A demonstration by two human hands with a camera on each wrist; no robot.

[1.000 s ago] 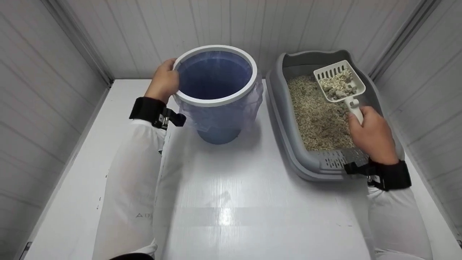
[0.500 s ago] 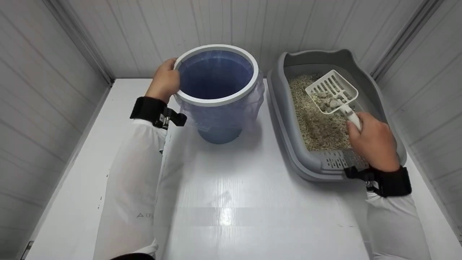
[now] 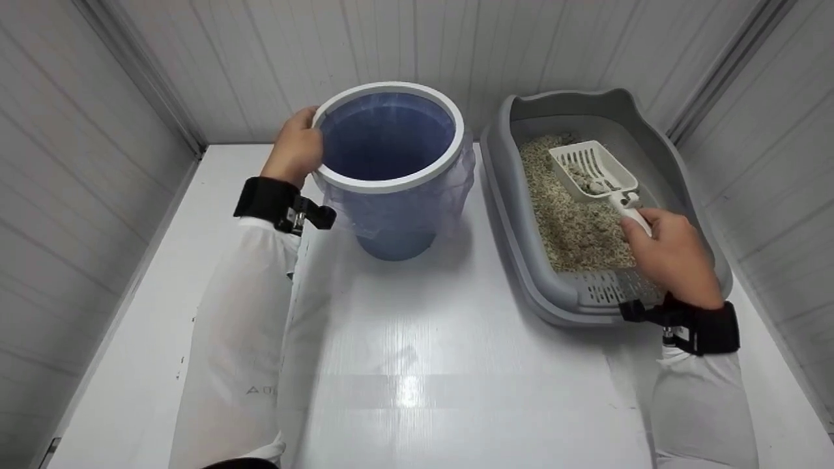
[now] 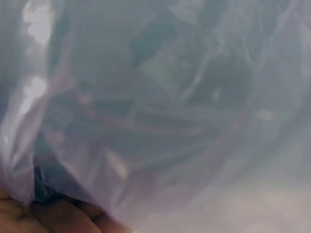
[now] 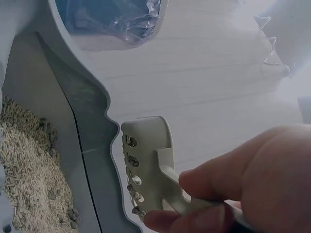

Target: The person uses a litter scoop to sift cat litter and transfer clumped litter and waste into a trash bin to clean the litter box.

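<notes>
A: What does the right hand (image 3: 671,257) have?

B: Its fingers and thumb are curled round the handle of a white slotted plastic litter scoop (image 3: 593,170), held over the grey plastic litter tray (image 3: 521,260) with the raised, shaped back wall. The scoop's bowl hangs above the beige pellet litter (image 3: 567,215) and points toward the tray's far end. A few grey clumps (image 3: 589,185) lie inside the bowl.

A: Does the right wrist view add anything?

B: It shows the scoop (image 5: 146,165) from the back, with bits of clump showing through the slots, the thumb and a finger of the hand (image 5: 243,189) pinching the handle, and the litter (image 5: 29,179) down to the left.

A: And the left hand (image 3: 296,146)?

B: It grips the white ring rim of the blue round plastic bin (image 3: 391,140), on the bin's left side, fingers curled over the edge. A thin clear liner bag (image 3: 449,189) is tucked under that ring and hangs down the outside.

A: The left wrist camera?

B: Almost all crumpled translucent bag (image 4: 160,111) pressed close to the lens, with a strip of the hand (image 4: 53,218) at the bottom edge.

A: How do the 2 containers sit?

B: Bin on the left, tray on the right, just beside each other on the white table (image 3: 404,365), near the panelled back wall.
</notes>
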